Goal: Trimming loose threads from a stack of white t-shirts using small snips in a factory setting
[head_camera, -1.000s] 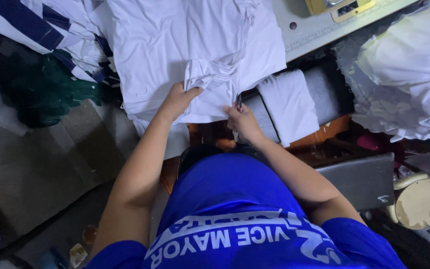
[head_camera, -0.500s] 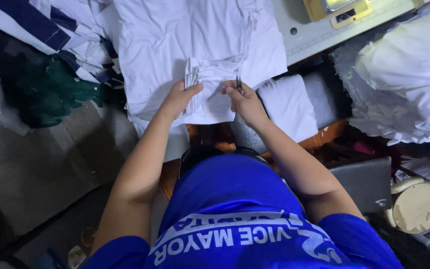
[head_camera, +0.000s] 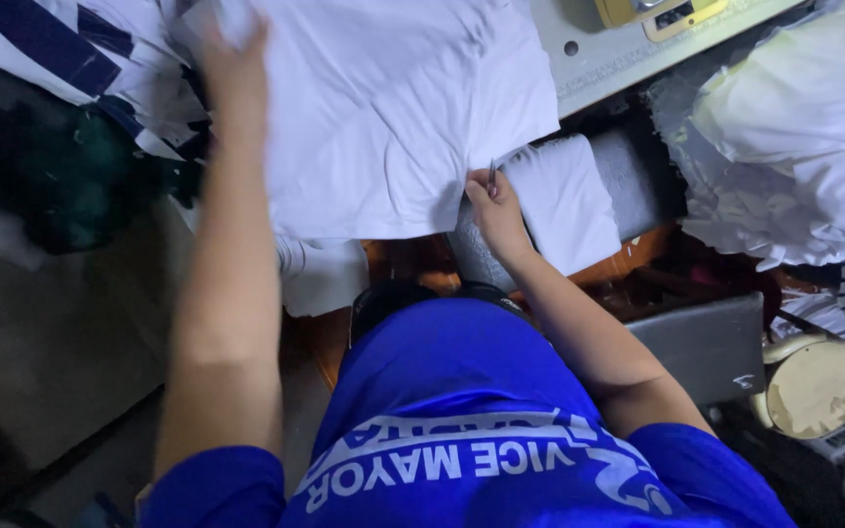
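Note:
A large white cloth [head_camera: 393,117] lies spread in front of me. My left hand [head_camera: 234,64] reaches far up to its top left corner, blurred by motion, and its fingers seem to pinch a bit of the white cloth. At the cloth's lower edge my right hand [head_camera: 497,207] holds a small thin metal tool [head_camera: 491,176], its tip pointing up against the hem. A blue shirt with white print [head_camera: 462,430] fills the bottom of the view.
A folded white piece [head_camera: 564,200] rests on a grey cushion right of my right hand. A pale machine table [head_camera: 628,54] with a yellow object sits at the top. White cloth is piled at the right [head_camera: 804,127]; striped [head_camera: 31,39] and dark green fabric [head_camera: 61,166] lie at the left.
My left hand has left the cloth's bunched lower edge and swung up to the top left. The bunched fold is now spread flat. My right hand stays at the hem with the tool.

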